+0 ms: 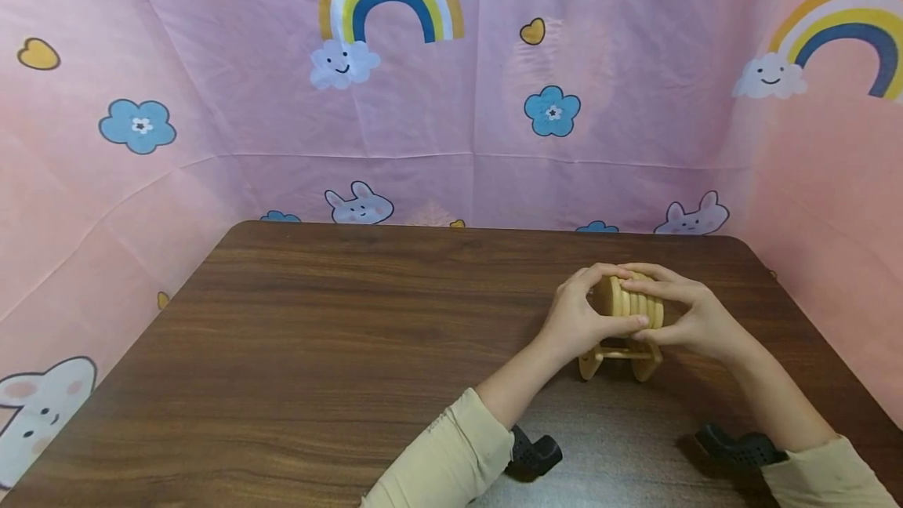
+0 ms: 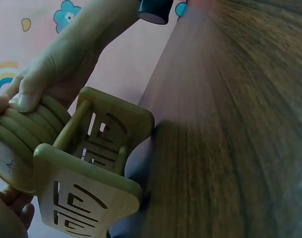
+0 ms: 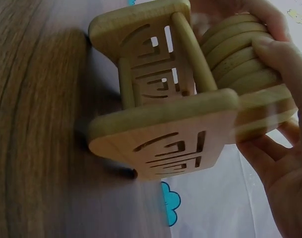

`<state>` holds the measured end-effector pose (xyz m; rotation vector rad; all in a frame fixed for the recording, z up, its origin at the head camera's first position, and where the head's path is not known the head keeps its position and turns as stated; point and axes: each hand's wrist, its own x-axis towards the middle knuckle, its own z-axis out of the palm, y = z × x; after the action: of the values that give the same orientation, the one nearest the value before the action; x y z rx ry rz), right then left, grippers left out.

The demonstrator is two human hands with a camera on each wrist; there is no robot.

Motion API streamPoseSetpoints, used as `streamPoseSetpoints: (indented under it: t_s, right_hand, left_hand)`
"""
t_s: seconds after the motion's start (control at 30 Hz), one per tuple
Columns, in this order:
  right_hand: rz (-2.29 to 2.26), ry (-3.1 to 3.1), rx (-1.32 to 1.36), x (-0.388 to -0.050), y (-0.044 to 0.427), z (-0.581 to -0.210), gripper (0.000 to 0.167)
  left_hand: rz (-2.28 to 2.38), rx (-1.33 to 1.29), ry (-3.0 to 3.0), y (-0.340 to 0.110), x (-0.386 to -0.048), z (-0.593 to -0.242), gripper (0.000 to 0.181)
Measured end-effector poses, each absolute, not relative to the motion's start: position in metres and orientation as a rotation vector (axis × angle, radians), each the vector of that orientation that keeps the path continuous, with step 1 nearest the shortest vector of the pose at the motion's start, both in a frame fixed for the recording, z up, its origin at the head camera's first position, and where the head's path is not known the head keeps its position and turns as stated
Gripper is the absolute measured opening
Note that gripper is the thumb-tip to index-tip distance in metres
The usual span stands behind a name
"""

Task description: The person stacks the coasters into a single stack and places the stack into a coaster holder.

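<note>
A stack of several round wooden coasters [image 1: 632, 304] stands on edge between the two hands. My left hand [image 1: 574, 316] grips it from the left, thumb across the near side. From the right, my right hand [image 1: 698, 316] holds the same stack, its thumb close to the left one. Directly below is a wooden coaster rack [image 2: 84, 191], upright on the table, with two slotted end panels joined by round rods [image 3: 195, 52]. The coasters are at the rack's open top; how deep they sit between the panels cannot be told. One coaster's face [image 2: 9, 163] bears a thin dark drawing.
The dark wood-grain table [image 1: 317, 351] extends left of the rack. Black wrist-worn devices [image 1: 534, 453] show beside both forearms. A pink cloth [image 1: 480, 124] printed with rainbows, flowers and rabbits surrounds the table at the back and sides.
</note>
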<state>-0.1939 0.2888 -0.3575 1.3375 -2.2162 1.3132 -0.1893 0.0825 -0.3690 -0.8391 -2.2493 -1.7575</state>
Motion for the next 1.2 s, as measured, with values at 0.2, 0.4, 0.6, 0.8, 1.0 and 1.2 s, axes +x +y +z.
streamPoseSetpoints:
  t_s: [0.2, 0.4, 0.6, 0.8, 1.0, 1.2]
  right_hand:
    - [1.354, -2.181, 1.348, -0.197, 0.291, -0.366, 0.077]
    - [1.407, -2.235, 1.331, -0.195, 0.293, -0.372, 0.075]
    - [1.494, -2.22, 1.343, -0.194, 0.294, -0.378, 0.073]
    - [1.483, -2.263, 1.295, -0.193, 0.291, -0.379, 0.071]
    - [1.459, -2.276, 1.296, -0.191, 0.292, -0.382, 0.068]
    - [1.474, -2.279, 1.286, -0.191, 0.29, -0.386, 0.066]
  left_hand:
    - [-1.705, -0.804, -2.295, 0.084, -0.191, -0.374, 0.049]
    - [-1.673, -0.796, -2.321, 0.086, -0.191, -0.381, 0.048]
    - [-1.656, -0.79, -2.349, 0.086, -0.19, -0.387, 0.049]
    - [-1.614, -0.8, -2.319, 0.087, -0.192, -0.392, 0.05]
    - [-1.48, -0.837, -2.268, 0.09, -0.194, -0.4, 0.051]
    - [-1.411, -0.871, -2.245, 0.088, -0.196, -0.407, 0.054]
